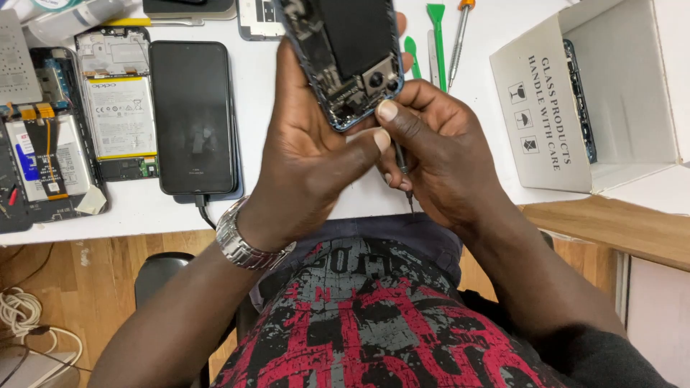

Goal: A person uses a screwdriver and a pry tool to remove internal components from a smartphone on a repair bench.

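Observation:
My left hand [305, 154] holds an opened blue-framed phone [345, 54] with its back cover off, tilted upright above the white table's front edge [144, 208]. Its black battery and camera module face me. My right hand [431, 158] grips a thin dark screwdriver [402, 169] that points down from the fist, while its thumb presses the phone's lower corner near the camera. A metal watch [241, 241] sits on my left wrist.
Left on the table lie a black phone [192, 115] with a cable plugged in, and two opened phones [115, 100] showing batteries. Green pry tools [435, 36] and an orange-tipped screwdriver [460, 36] lie behind. An open white box [596, 100] stands at right.

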